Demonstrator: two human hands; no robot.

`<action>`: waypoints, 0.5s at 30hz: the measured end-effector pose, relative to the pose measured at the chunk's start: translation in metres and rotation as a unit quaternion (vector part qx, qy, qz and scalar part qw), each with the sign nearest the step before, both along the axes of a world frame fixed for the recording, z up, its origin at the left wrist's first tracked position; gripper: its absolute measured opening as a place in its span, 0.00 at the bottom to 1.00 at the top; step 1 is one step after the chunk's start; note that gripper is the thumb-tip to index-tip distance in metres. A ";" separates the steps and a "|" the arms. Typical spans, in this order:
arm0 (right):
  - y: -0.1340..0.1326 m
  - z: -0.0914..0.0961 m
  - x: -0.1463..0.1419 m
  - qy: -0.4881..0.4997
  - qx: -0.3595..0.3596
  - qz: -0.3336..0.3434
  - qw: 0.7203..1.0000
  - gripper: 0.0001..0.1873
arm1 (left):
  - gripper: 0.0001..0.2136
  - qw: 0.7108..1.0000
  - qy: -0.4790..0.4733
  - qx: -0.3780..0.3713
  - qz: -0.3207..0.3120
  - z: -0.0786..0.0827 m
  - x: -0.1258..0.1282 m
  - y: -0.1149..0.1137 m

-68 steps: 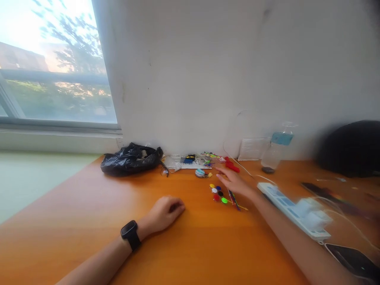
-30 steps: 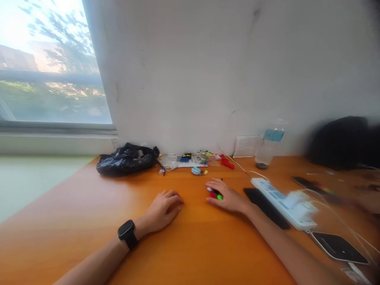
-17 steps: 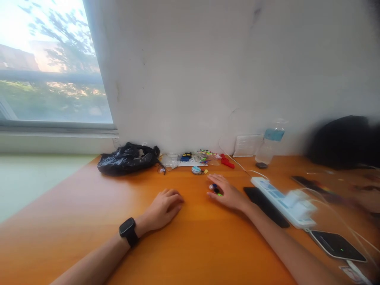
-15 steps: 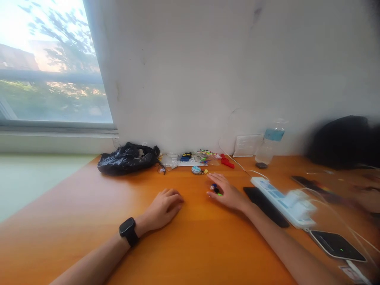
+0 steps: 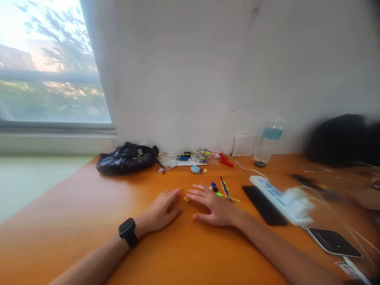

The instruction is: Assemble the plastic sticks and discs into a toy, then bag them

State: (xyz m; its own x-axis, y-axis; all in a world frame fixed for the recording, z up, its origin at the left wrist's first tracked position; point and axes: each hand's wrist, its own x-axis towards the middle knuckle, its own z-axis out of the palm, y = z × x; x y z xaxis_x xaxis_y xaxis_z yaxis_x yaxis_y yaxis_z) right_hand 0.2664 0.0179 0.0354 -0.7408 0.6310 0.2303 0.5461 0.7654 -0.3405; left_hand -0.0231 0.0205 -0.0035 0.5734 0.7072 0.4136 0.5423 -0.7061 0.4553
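Observation:
My left hand (image 5: 163, 206) rests low over the wooden table, fingers stretched out and holding nothing; a dark watch (image 5: 127, 230) is on its wrist. Opposite it, my right hand (image 5: 212, 206) hovers or lies with fingers spread and thumb apart. Between the two hands' fingertips is a small yellow piece (image 5: 186, 199), too small to name; whether a finger touches it I cannot tell. Just behind my right hand sit small round pieces, one blue (image 5: 213, 185), one black and one green (image 5: 219, 194). Beside them lie several thin coloured sticks (image 5: 226, 190).
A black plastic bag (image 5: 127, 158) lies at the back left. Along the wall are small bagged parts (image 5: 184, 157), a round tin-like thing (image 5: 195, 169) and a red object (image 5: 226, 160). At right are a bottle (image 5: 265, 148), a dark phone-like slab (image 5: 264, 206), a power strip (image 5: 273, 196) and a blurred person.
My right hand has moved left and nearer, uncovering the coloured sticks. The yellow piece now shows between my hands. My left hand's fingers have straightened a little.

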 end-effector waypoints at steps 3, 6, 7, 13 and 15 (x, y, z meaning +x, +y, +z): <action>0.016 0.008 0.022 0.082 0.047 -0.124 0.988 0.19 | 0.27 0.998 0.038 0.009 -0.046 0.007 0.001 -0.005; 0.030 0.017 0.058 0.047 0.018 -0.241 0.969 0.15 | 0.26 0.995 0.067 0.010 -0.070 0.013 0.004 -0.008; 0.034 0.019 0.071 0.026 -0.013 -0.261 0.965 0.12 | 0.25 0.995 0.066 0.008 -0.074 0.014 0.005 -0.009; 0.050 0.022 0.129 -0.056 -0.099 -0.272 0.955 0.04 | 0.09 0.997 0.004 -0.001 -0.071 0.018 0.010 -0.009; 0.051 0.022 0.133 -0.051 -0.136 -0.247 0.958 0.06 | 0.07 0.998 -0.004 -0.005 -0.066 0.018 0.011 -0.009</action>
